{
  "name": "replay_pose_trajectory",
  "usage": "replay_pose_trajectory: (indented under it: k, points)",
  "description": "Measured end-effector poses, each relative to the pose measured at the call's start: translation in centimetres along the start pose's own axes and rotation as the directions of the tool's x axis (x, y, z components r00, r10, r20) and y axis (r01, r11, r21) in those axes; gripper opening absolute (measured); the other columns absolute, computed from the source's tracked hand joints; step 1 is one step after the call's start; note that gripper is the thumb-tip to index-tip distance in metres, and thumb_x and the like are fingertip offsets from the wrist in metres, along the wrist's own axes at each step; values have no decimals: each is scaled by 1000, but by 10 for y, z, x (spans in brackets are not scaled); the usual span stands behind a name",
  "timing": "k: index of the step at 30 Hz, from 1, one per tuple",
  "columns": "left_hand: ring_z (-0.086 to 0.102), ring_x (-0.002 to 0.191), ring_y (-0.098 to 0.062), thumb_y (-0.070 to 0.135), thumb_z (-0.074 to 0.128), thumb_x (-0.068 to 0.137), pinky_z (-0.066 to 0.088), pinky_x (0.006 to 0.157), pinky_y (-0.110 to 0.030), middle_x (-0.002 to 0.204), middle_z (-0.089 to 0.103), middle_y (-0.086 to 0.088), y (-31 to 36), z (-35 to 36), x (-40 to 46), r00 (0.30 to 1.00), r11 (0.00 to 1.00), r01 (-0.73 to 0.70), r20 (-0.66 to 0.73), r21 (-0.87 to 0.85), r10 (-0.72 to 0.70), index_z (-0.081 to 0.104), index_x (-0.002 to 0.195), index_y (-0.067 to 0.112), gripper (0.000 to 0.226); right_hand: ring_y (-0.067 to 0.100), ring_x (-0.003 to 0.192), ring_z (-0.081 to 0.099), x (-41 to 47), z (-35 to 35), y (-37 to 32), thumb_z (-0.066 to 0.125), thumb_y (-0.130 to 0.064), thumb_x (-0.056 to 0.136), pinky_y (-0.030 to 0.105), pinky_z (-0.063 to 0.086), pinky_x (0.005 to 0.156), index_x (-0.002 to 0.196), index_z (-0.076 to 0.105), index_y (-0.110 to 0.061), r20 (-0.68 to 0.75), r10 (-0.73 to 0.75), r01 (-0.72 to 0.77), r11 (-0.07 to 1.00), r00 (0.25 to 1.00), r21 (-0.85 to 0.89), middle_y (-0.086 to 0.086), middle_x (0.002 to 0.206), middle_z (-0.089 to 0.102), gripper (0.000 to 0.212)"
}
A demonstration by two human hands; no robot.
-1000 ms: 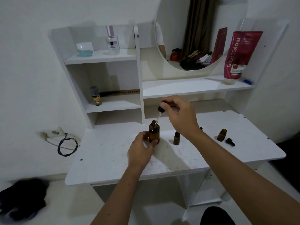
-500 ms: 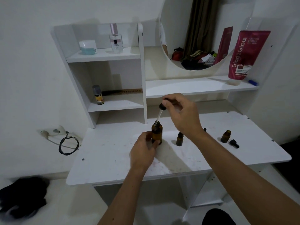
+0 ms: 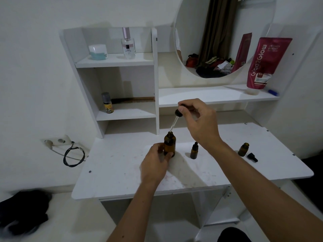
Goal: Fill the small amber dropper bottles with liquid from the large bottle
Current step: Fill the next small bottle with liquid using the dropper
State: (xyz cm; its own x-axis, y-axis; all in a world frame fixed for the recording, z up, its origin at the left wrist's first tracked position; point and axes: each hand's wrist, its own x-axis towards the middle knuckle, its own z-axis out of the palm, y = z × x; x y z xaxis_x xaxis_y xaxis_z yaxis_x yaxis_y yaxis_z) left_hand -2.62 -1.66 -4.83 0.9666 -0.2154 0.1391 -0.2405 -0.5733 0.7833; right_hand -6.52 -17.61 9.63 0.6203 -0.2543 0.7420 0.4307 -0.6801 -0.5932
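At lower centre, the left hand (image 3: 156, 160) grips the big bottle (image 3: 169, 144) low on its body, likely to steady it on the desk (image 3: 122, 172) while liquid is drawn. Just right of it stands a capped small bottle (image 3: 194, 151); further right, an uncapped one (image 3: 243, 149) waits beside its loose cap (image 3: 252, 157), probably the next to fill. Above centre, the right hand (image 3: 199, 123) pinches the bulb of the dropper (image 3: 175, 119), its glass tip slanting down to the big bottle's mouth. Beyond, shelves (image 3: 113, 62) hold a jar (image 3: 97, 51) and perfume (image 3: 128, 44).
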Motion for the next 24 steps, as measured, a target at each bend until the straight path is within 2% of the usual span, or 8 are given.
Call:
replay_pose_trajectory:
  k: [8, 10, 13, 19, 24]
  points:
    - [64, 111, -9, 59, 65, 92, 57, 93, -36, 125, 66, 19, 0, 0, 0, 1000, 1000, -17, -9, 20, 17, 54, 129, 39, 43, 11, 93, 72, -8, 9, 13, 70, -13, 98, 19, 58, 87, 110, 74, -8, 111, -18, 25, 998, 994, -64, 2, 101, 74, 14]
    - [64, 111, -8, 58, 65, 93, 57, 93, -36, 125, 66, 20, 0, -1, 0, 1000, 1000, -22, -11, 21, 22, 55, 129, 39, 42, 9, 92, 71, -12, 14, 19, 70, -17, 98, 19, 58, 86, 109, 75, -10, 173, 10, 6, 996, 985, -93, 0, 100, 75, 14]
    - [63, 109, -6, 57, 65, 93, 57, 91, -35, 123, 66, 22, -1, -1, -1, 999, 999, -37, -18, 15, 38, 55, 128, 40, 40, 0, 89, 69, -20, 20, 27, 71, -18, 97, 11, 54, 84, 109, 76, -9, 246, 57, -37, 996, 968, -82, -2, 99, 75, 15]
    - [64, 111, -7, 55, 65, 94, 57, 92, -35, 125, 67, 20, -1, 0, -1, 999, 999, -39, -24, 13, 39, 55, 129, 38, 40, 1, 89, 66, -30, 29, 35, 70, -24, 97, 5, 51, 82, 110, 75, -17, 341, 190, -144, 977, 921, -154, -9, 102, 72, 15]
    - [64, 113, -8, 54, 64, 94, 57, 94, -35, 126, 67, 20, -1, 1, -1, 999, 999, -38, -23, 3, 38, 55, 130, 38, 40, 7, 93, 70, -30, 29, 36, 70, -25, 97, 15, 57, 87, 113, 75, -15, 334, 218, -175, 972, 917, -154, -5, 103, 75, 19]
